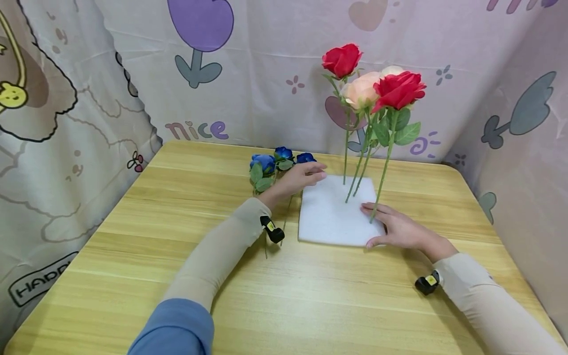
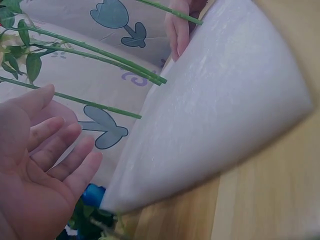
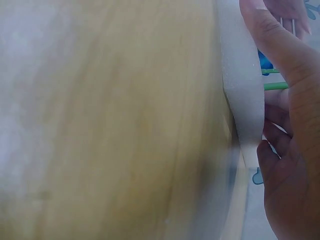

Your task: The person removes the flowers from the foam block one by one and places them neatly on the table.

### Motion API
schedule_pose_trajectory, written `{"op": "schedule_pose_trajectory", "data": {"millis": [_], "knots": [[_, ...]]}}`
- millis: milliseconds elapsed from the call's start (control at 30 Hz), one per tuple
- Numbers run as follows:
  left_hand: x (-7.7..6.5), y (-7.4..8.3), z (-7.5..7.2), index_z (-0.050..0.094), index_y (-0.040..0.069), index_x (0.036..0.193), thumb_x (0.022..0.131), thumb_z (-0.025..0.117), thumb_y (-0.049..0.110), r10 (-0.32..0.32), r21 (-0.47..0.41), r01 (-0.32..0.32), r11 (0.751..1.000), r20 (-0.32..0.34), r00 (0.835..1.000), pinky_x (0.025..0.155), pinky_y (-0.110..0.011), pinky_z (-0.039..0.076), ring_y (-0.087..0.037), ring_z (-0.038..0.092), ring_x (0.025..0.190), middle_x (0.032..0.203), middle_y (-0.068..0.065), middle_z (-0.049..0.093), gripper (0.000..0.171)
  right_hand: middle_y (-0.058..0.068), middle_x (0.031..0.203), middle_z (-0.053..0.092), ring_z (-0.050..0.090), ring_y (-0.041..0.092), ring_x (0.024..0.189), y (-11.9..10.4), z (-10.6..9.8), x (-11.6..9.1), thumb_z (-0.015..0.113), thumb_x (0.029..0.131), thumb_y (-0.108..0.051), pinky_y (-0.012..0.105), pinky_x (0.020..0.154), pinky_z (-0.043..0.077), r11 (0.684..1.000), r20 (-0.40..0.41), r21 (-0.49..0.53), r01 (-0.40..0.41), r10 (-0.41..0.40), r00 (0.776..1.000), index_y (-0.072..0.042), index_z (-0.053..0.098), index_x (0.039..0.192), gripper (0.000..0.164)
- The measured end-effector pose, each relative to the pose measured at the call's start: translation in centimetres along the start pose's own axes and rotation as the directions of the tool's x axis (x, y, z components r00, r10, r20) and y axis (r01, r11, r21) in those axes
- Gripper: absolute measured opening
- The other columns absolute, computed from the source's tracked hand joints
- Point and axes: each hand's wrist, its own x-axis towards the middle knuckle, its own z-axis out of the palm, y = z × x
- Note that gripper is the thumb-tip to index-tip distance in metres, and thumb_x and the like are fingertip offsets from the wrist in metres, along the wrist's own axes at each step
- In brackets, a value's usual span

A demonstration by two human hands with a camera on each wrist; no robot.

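A white foam pad lies on the table with several artificial roses standing in it: a red rose at the back, a peach rose, a pale one partly hidden, and a red rose in front. My right hand rests at the pad's right side, fingers on top beside the front rose's stem, thumb at the near edge. Above the pad's far left corner is my left hand. In the left wrist view, that hand has spread, relaxed fingers with nothing in them.
Blue roses lie on the table left of the pad, their stems running toward the near side, partly hidden by my left arm. A printed curtain hangs behind the wooden table and along both sides.
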Motion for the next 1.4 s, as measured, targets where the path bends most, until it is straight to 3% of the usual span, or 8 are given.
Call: {"op": "schedule_pose_trajectory", "data": {"millis": [200, 433, 733, 1000, 1400], "knots": [[1.2, 0.0, 0.6, 0.053, 0.016, 0.141, 0.099, 0.057, 0.042, -0.026, -0.027, 0.026, 0.999, -0.005, 1.0, 0.096, -0.031, 0.051, -0.017, 0.056, 0.119, 0.137, -0.005, 0.054, 0.05, 0.018, 0.153, 0.034, 0.031, 0.039, 0.139, -0.2, 0.0, 0.2, 0.075, 0.071, -0.064, 0.056, 0.111, 0.029, 1.0, -0.001, 0.005, 0.011, -0.011, 1.0, 0.002, 0.039, 0.147, 0.107], [2.8, -0.2, 1.1, 0.049, 0.007, 0.142, 0.1, 0.054, 0.043, -0.032, 0.012, 0.032, 0.999, -0.016, 0.999, 0.093, -0.029, 0.052, -0.019, 0.059, 0.113, 0.132, -0.006, 0.057, 0.056, 0.017, 0.154, 0.032, 0.03, 0.038, 0.14, -0.3, -0.2, 0.4, 0.074, 0.071, -0.064, 0.055, 0.112, 0.027, 1.0, 0.006, 0.018, 0.002, -0.003, 1.0, 0.001, 0.038, 0.147, 0.107], [3.6, -1.1, 1.5, 0.054, 0.008, 0.138, 0.1, 0.055, 0.042, -0.038, -0.012, 0.037, 0.999, -0.02, 0.999, 0.092, -0.027, 0.052, -0.022, 0.062, 0.111, 0.13, -0.007, 0.059, 0.051, 0.018, 0.153, 0.033, 0.031, 0.039, 0.139, -0.2, 0.3, 0.4, 0.076, 0.071, -0.063, 0.055, 0.112, 0.028, 1.0, -0.003, 0.029, 0.012, -0.012, 1.0, 0.002, 0.039, 0.147, 0.106], [4.8, -1.1, 2.4, 0.05, 0.003, 0.142, 0.101, 0.052, 0.04, -0.03, -0.02, 0.03, 0.999, -0.007, 1.0, 0.092, -0.025, 0.052, -0.023, 0.062, 0.113, 0.135, -0.011, 0.057, 0.055, 0.018, 0.153, 0.034, 0.031, 0.039, 0.139, -0.1, 0.0, -0.2, 0.074, 0.072, -0.063, 0.055, 0.111, 0.029, 1.0, 0.009, 0.02, 0.01, -0.011, 1.0, 0.002, 0.04, 0.147, 0.105], [6.0, -1.4, 2.5, 0.049, 0.011, 0.144, 0.098, 0.054, 0.043, -0.045, -0.095, 0.047, 0.994, 0.021, 0.999, 0.094, -0.021, 0.049, -0.014, 0.058, 0.117, 0.138, -0.004, 0.055, 0.056, 0.02, 0.152, 0.035, 0.033, 0.041, 0.137, -0.1, -0.1, 0.0, 0.077, 0.072, -0.059, 0.057, 0.109, 0.03, 0.999, -0.019, 0.003, 0.036, -0.036, 0.999, 0.003, 0.041, 0.146, 0.103]]}}
